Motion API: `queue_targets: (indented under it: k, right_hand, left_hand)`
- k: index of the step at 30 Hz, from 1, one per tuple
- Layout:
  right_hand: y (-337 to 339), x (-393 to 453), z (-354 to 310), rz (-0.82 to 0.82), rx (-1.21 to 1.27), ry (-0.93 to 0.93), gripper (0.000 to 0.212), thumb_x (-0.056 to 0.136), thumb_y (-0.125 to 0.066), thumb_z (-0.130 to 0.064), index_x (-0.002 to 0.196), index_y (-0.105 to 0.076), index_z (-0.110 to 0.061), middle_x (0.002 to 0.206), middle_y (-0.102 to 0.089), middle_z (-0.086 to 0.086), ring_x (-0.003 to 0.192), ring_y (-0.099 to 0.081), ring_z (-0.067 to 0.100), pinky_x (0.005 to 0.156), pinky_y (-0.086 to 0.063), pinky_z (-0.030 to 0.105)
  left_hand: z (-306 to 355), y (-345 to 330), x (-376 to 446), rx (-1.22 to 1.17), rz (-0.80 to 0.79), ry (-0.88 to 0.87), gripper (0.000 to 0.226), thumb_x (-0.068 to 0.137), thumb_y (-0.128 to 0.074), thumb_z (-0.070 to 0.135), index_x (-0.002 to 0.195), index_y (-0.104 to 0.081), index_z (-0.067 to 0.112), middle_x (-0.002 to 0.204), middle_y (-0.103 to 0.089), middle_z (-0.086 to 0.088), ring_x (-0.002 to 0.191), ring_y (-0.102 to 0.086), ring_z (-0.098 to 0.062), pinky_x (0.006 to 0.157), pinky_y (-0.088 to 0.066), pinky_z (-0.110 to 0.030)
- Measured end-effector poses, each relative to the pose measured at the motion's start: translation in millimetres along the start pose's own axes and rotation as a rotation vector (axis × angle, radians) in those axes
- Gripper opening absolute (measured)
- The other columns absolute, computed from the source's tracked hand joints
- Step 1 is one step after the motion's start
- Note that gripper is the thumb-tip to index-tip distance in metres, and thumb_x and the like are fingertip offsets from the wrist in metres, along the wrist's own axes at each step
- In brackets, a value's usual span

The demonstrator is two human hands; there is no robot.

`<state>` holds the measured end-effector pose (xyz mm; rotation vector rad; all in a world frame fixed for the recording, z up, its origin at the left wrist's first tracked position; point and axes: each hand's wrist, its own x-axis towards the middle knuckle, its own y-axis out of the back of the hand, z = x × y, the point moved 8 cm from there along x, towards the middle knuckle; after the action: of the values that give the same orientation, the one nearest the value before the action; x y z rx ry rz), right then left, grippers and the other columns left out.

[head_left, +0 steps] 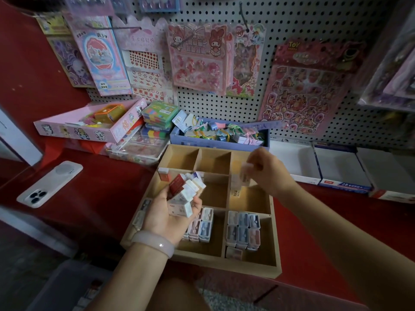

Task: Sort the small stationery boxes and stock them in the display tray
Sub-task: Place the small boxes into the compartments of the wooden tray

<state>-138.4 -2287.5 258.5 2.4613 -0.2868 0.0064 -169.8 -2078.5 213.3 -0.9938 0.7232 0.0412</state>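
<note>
Both my hands are over the wooden display tray point(275, 239) and well apart from each other. My left hand point(167, 215), palm up with a pale bangle point(155, 243) at the wrist, has its fingers curled round a loose stack of small stationery boxes point(186, 194), mostly white with one dark red among them. My right hand point(268, 170) pinches a single small pale box point(244, 170) between thumb and fingertips above the tray's middle-right compartment; motion blur there means I cannot tell whether that box touches the divider below it.

In the tray, the front compartments hold rows of small boxes in grey, blue and pink point(243, 230), standing close together, and one more white box point(163, 171) sits in the left compartment of the middle row. The back row of compartments shows bare wood.

All this rests on a red tabletop point(107, 194). A phone point(50, 184) lies face down to the left of the tray. Behind the tray are a blue box of tagged trinkets point(220, 135) and a pink box point(89, 126), with white cartons point(341, 167) to the right. Sticker sheets point(310, 86) hang on the pegboard point(280, 23).
</note>
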Motion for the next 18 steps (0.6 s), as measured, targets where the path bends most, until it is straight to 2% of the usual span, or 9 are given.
queue_targets:
  k: [2, 5, 7, 11, 15, 18]
  right_hand:
    - [-6, -11, 6, -0.023, -0.154, 0.047, 0.012, 0.091, -0.059, -0.015, 0.097, -0.050, -0.019, 0.087, -0.058, -0.006, 0.074, -0.056, 0.004, 0.058, -0.048, 0.012]
    - [-24, -23, 6, -0.065, -0.309, 0.175, 0.017, 0.088, -0.061, -0.014, 0.103, -0.053, -0.012, 0.097, -0.061, 0.001, 0.086, -0.060, 0.018, 0.071, -0.051, 0.028]
    - [-35, -26, 5, -0.070, -0.347, 0.222, 0.017, 0.088, -0.060, -0.013, 0.103, -0.053, -0.010, 0.099, -0.052, -0.001, 0.088, -0.058, 0.022, 0.070, -0.044, 0.028]
    - [-51, -26, 12, -0.053, -0.454, 0.204, 0.020, 0.091, -0.057, -0.015, 0.108, -0.051, -0.008, 0.108, -0.044, 0.007, 0.084, -0.058, 0.031, 0.070, -0.050, 0.042]
    - [-53, -22, 17, -0.051, -0.427, 0.117, 0.022, 0.091, -0.058, -0.019, 0.107, -0.046, -0.008, 0.109, -0.044, 0.008, 0.083, -0.057, 0.028, 0.070, -0.049, 0.037]
    - [-53, -18, 18, -0.116, -0.399, 0.066, 0.027, 0.088, -0.062, -0.021, 0.106, -0.046, -0.009, 0.112, -0.045, 0.008, 0.086, -0.056, 0.026, 0.075, -0.049, 0.036]
  left_hand:
    - [-1, 0, 0, 0.006, 0.007, 0.000, 0.033, 0.098, -0.041, 0.027, 0.099, -0.061, 0.001, 0.073, -0.070, -0.017, 0.080, -0.054, -0.020, 0.065, -0.040, -0.025]
    - [-2, 1, 1, 0.025, 0.012, -0.002, 0.033, 0.098, -0.042, 0.027, 0.102, -0.061, 0.001, 0.076, -0.070, -0.017, 0.080, -0.055, -0.020, 0.065, -0.041, -0.026]
    - [0, 2, 2, 0.035, 0.013, -0.002, 0.032, 0.098, -0.044, 0.027, 0.103, -0.062, 0.002, 0.079, -0.070, -0.017, 0.080, -0.055, -0.020, 0.065, -0.041, -0.026]
    - [5, 6, 4, 0.057, 0.010, -0.016, 0.031, 0.097, -0.045, 0.029, 0.102, -0.063, 0.004, 0.080, -0.071, -0.015, 0.077, -0.056, -0.019, 0.059, -0.046, -0.025]
    - [7, 6, 5, 0.060, 0.022, -0.019, 0.032, 0.097, -0.045, 0.030, 0.105, -0.062, 0.003, 0.093, -0.067, -0.016, 0.080, -0.056, -0.020, 0.062, -0.043, -0.027]
    - [9, 2, 3, 0.051, 0.009, -0.029, 0.033, 0.097, -0.046, 0.030, 0.107, -0.061, 0.003, 0.097, -0.064, -0.017, 0.081, -0.054, -0.019, 0.066, -0.041, -0.026]
